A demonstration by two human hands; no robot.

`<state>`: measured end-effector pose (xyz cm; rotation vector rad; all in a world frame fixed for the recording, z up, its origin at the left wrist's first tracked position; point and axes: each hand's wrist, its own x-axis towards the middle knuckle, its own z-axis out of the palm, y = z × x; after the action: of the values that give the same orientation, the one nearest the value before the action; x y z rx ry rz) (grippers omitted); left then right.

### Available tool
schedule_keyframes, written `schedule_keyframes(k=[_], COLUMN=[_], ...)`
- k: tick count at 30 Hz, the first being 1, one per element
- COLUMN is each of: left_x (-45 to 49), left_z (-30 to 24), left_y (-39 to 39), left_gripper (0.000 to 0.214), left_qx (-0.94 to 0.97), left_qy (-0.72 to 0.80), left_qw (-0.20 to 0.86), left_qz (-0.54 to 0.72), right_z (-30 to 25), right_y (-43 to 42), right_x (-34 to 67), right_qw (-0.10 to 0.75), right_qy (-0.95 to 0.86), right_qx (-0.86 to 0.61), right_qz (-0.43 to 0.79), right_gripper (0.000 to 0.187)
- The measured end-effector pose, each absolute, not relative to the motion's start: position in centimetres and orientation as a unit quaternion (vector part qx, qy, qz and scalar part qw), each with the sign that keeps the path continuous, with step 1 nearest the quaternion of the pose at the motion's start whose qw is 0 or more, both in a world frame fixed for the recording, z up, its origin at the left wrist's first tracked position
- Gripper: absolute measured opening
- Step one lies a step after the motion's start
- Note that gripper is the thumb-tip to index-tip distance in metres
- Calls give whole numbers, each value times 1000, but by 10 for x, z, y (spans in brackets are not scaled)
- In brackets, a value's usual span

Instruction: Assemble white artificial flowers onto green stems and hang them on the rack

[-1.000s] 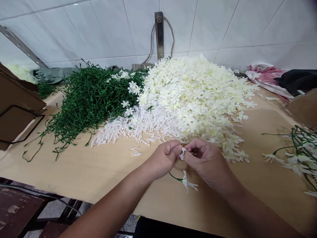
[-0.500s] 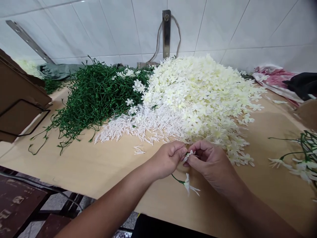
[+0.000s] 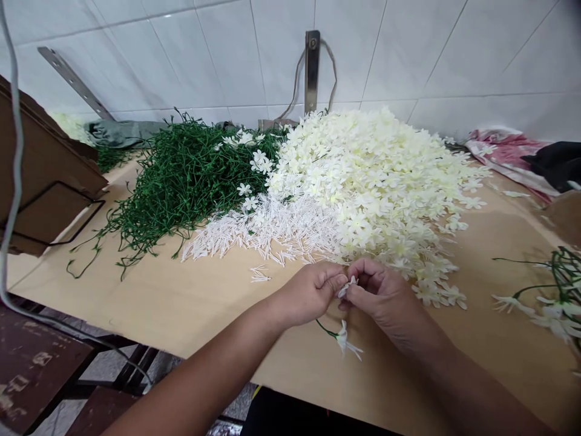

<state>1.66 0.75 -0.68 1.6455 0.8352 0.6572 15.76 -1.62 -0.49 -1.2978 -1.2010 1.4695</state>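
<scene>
Close together over the table, both my hands are closed on one small piece. In my left hand (image 3: 315, 295) is a green artificial flower stem, mostly hidden by the fingers; below them its end hangs out, carrying a white artificial flower (image 3: 345, 340). A second white flower (image 3: 347, 287) sits between the fingertips, with my right hand (image 3: 379, 298) pinching it. Just beyond my hands lie a heap of pale cream flower heads (image 3: 376, 175) and a scatter of thin white stamens (image 3: 272, 227). Further left is a tangled pile of green plastic stems (image 3: 190, 175).
Several assembled flower stems (image 3: 558, 303) lie at the right edge of the table (image 3: 204, 309). A brown cardboard box (image 3: 49, 175) stands at the left beside a grey cable (image 3: 13, 157). Pink and white cloth (image 3: 503, 151) rests at the back right, below the tiled wall.
The view has shifted slightly, bringing the grey cable in at the left. My hands keep their hold, with the fingers moving only slightly around the flower.
</scene>
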Motion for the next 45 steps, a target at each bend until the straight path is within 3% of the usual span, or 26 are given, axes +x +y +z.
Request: schedule_keyframes(k=[13,26,31,45], left_x=[14,14,17,20], left_z=[-6,3,0,5], left_y=[11,9,8,9], left_gripper=[21,15,29,7], left_qx=[654,595,561,530], left_qy=[418,434,437,436], left_qw=[559,594,623,632], left_qz=[293,324,326,359], right_z=[-10,-8,-5,1], right_y=[-11,-11,-14,-14], right_x=[166,169,162,167], right_qw=[462,449,466,464], right_qy=[-443,-491,-521,-431], right_qx=[-499,-504,-531,-468], right_qz=[584,551,479,617], right_gripper=[23,20,15,23])
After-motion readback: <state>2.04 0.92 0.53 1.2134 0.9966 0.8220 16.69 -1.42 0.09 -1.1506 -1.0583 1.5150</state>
